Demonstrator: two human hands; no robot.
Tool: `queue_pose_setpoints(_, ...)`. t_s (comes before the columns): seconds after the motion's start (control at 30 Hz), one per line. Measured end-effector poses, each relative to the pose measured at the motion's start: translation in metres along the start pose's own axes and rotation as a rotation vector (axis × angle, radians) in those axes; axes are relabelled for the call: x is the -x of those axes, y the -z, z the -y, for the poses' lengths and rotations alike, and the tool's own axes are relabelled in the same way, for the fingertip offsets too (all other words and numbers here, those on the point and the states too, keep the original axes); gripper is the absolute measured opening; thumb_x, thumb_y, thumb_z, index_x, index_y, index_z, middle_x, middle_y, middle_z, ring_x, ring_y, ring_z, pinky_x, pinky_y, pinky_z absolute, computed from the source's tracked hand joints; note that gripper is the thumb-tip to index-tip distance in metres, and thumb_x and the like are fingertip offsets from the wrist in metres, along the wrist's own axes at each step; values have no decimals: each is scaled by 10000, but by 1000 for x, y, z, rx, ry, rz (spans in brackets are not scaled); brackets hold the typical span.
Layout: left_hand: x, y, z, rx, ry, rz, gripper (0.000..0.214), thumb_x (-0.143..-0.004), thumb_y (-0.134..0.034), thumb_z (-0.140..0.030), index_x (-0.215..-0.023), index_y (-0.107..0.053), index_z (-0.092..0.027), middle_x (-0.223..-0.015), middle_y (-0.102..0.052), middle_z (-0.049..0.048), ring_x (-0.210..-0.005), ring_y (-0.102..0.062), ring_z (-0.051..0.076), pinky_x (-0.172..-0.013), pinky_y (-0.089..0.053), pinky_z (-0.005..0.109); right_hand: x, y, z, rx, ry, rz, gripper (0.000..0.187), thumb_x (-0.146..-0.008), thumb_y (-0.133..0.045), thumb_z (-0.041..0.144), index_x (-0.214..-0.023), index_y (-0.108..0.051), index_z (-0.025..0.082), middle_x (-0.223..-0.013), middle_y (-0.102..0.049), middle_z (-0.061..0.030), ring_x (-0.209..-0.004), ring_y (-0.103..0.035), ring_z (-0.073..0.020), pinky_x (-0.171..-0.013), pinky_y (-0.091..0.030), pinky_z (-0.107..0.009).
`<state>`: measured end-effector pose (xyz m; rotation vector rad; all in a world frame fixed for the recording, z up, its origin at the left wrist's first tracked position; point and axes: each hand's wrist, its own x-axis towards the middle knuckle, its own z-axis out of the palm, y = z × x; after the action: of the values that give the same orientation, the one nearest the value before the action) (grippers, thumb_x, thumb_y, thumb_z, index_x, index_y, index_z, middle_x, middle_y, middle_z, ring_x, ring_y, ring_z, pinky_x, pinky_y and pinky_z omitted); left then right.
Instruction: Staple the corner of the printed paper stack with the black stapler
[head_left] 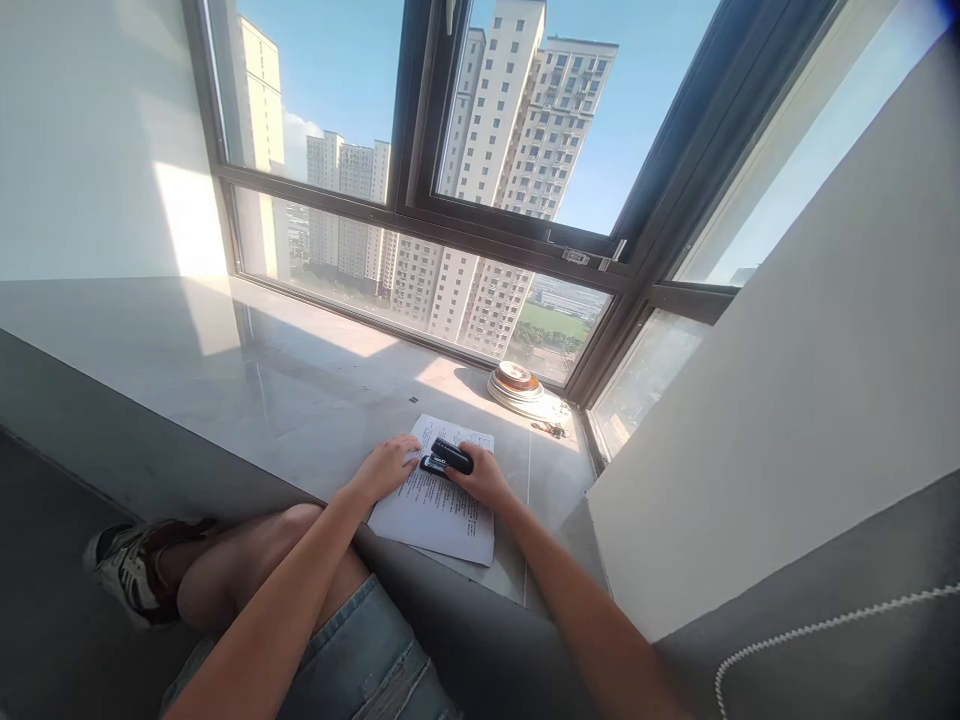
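Printed sheets of paper [439, 515] lie on the window sill, with the near edge of a lower sheet showing. A black stapler [454, 456] is over the upper part of the paper, its jaws apart and pointing left. My right hand [484, 478] is wrapped round the stapler's back end. My left hand [390, 466] rests flat at the paper's left edge, fingers stretched toward the stapler's front. Whether the stapler touches the sheets I cannot tell.
A coiled cable or stack of rings [517, 392] sits by the window corner, with small dark items [551, 430] beside it. A tiny dark piece [413, 400] lies beyond the paper. The sill [300, 400] ends at a front edge above my legs. A wall [750, 400] stands at right.
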<state>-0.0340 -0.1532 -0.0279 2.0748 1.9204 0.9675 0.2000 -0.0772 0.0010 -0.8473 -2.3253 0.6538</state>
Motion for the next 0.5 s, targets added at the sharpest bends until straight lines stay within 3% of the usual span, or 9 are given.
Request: queue_pose_setpoints(0.5, -1, -2, 0, 3, -1, -7, 283, -925, -571, -178, -1160, -718, -235, -1383, -683, 94, -1321, -620, 254, -1178, -425, 414, 1, 4, 4, 2, -1, 25, 190, -807, -717, 341, -817, -589, 202, -792, -634, 14, -766, -583, -163, -696, -378, -255)
